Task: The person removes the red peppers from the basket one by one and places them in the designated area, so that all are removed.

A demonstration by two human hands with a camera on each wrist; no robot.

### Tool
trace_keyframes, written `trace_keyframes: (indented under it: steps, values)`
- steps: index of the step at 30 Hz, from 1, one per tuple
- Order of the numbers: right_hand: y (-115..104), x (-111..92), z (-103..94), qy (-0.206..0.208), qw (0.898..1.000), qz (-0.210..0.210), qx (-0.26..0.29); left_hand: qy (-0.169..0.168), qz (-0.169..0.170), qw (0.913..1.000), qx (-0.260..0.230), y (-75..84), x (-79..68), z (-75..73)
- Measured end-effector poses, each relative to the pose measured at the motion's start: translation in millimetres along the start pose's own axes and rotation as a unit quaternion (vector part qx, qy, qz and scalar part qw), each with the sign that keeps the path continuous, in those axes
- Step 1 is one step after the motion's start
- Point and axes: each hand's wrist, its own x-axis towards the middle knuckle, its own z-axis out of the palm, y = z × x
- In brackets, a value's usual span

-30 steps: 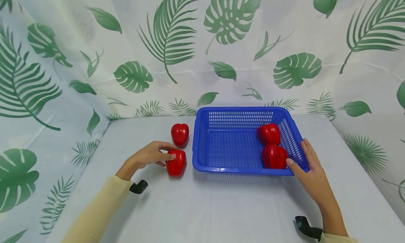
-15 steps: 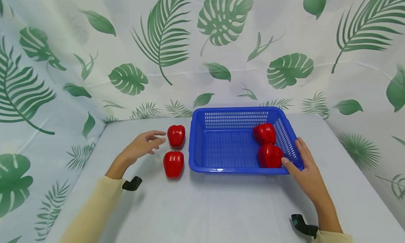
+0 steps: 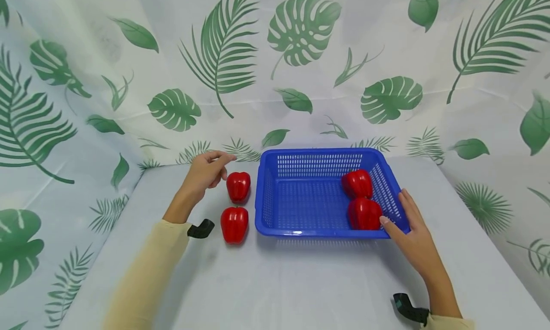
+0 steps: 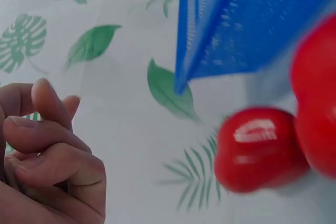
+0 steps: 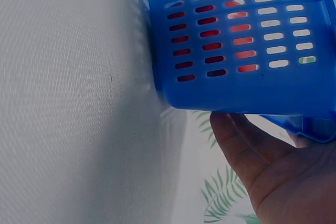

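Note:
My left hand (image 3: 208, 171) is beside and slightly behind the rear red bell pepper (image 3: 238, 186), its index finger extended and the others loosely bent. It holds nothing; in the left wrist view the left hand (image 4: 52, 156) is apart from the peppers. In front of that one stands another red bell pepper (image 3: 234, 225) on the table. My right hand (image 3: 412, 232) grips the right front corner of the blue basket (image 3: 301, 233), thumb over the rim and fingers along the outer side. Inside, at its right end, lie two red peppers, a far pepper (image 3: 358, 183) and a near pepper (image 3: 364, 214).
The white table (image 3: 301, 282) reaches back to a leaf-print curtain (image 3: 240, 72), which hangs behind and along both sides. The basket's left wall stands close to the two loose peppers. A black wrist mount (image 3: 201, 228) sits below my left hand.
My left hand has let go of the front loose pepper, drawn back left, then moved up beside the rear one. My right hand stays at the basket's corner. The view has shifted slightly.

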Motion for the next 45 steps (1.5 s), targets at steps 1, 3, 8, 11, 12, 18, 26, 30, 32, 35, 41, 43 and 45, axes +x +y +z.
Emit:
trace_keyframes:
  steps: [1,3,8,11,12,18,26,30,32,35,41,43,45]
  values:
    - [-0.3,0.3,0.1,0.0,1.0,0.0,0.001,0.002,0.003,1.0,-0.004,3.3,2.1,4.0]
    - [-1.1,1.2,0.1,0.0,1.0,-0.001,0.002,0.001,0.01,0.9999,-0.014,10.0,6.2,12.1]
    - [-2.7,3.7,0.9,0.0,1.0,-0.003,0.001,-0.006,0.035,0.9985,-0.042,25.1,17.4,32.6]
    - [-2.0,3.4,2.6,-0.002,1.0,0.0,-0.002,-0.027,0.054,0.9968,-0.051,32.3,24.9,46.6]
    - [-1.6,2.8,3.2,-0.002,1.0,0.001,-0.004,-0.04,0.059,0.9959,-0.055,34.4,27.1,51.6]
    - [0.2,-2.8,4.2,0.0,1.0,0.008,-0.014,-0.147,0.057,0.9852,-0.067,42.4,37.4,82.0]
    - [2.1,-5.6,1.4,0.005,1.0,0.005,-0.013,-0.244,0.086,0.9607,-0.099,47.2,47.2,114.1]
    - [3.2,-6.6,-1.2,0.0,1.0,0.022,-0.014,-0.281,0.068,0.9509,-0.112,46.4,53.9,131.1]
    - [3.1,-6.4,-1.9,-0.002,0.999,0.029,-0.015,-0.296,0.062,0.9466,-0.111,46.1,56.7,138.6]
    - [1.8,-5.2,-1.3,-0.002,0.999,0.03,-0.014,-0.309,0.056,0.9428,-0.113,46.2,59.8,146.9]
    - [-0.9,-1.3,1.9,-0.002,0.999,0.029,-0.015,-0.311,0.032,0.9424,-0.12,48.4,64.4,160.8]
    - [-1.4,-0.5,2.2,0.0,0.999,0.029,-0.018,-0.309,0.026,0.9437,-0.115,47.6,67.3,167.1]
    - [-1.8,0.5,2.5,0.002,0.999,0.027,-0.02,-0.305,0.022,0.9456,-0.111,46.9,70.1,173.5]
